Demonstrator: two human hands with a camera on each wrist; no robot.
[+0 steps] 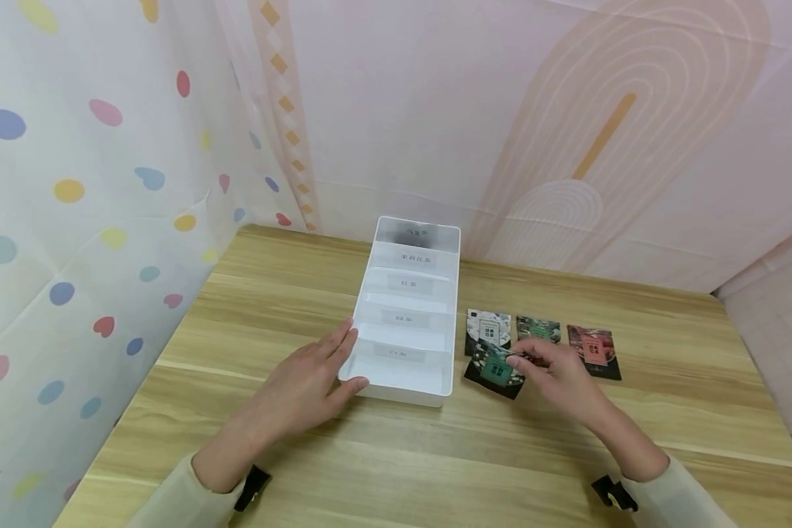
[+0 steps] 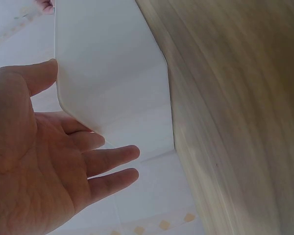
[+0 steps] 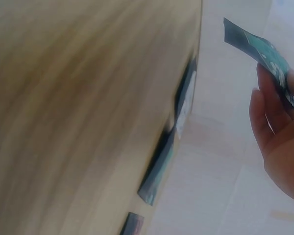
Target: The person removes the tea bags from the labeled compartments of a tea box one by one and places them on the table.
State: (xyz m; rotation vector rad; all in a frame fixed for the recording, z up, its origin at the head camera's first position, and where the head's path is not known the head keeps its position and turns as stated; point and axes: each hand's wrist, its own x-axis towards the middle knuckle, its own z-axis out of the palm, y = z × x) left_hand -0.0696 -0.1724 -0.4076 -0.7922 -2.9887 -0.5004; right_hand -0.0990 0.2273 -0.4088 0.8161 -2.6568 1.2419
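My left hand rests at the near left corner of a white compartment box, its thumb on the near rim and fingers along the left side. The left wrist view shows those fingers mostly straight against the box wall. My right hand pinches a dark tea packet with a green label by its upper edge. Raised above the tabletop, this green packet tilts between thumb and fingers in the right wrist view. Just behind it lies a white-patterned tea packet, partly covered in the head view.
Another green tea packet and a red one lie right of the box on the wooden table. Labelled dividers split the box into several compartments. Patterned curtains hang behind the table and to its left.
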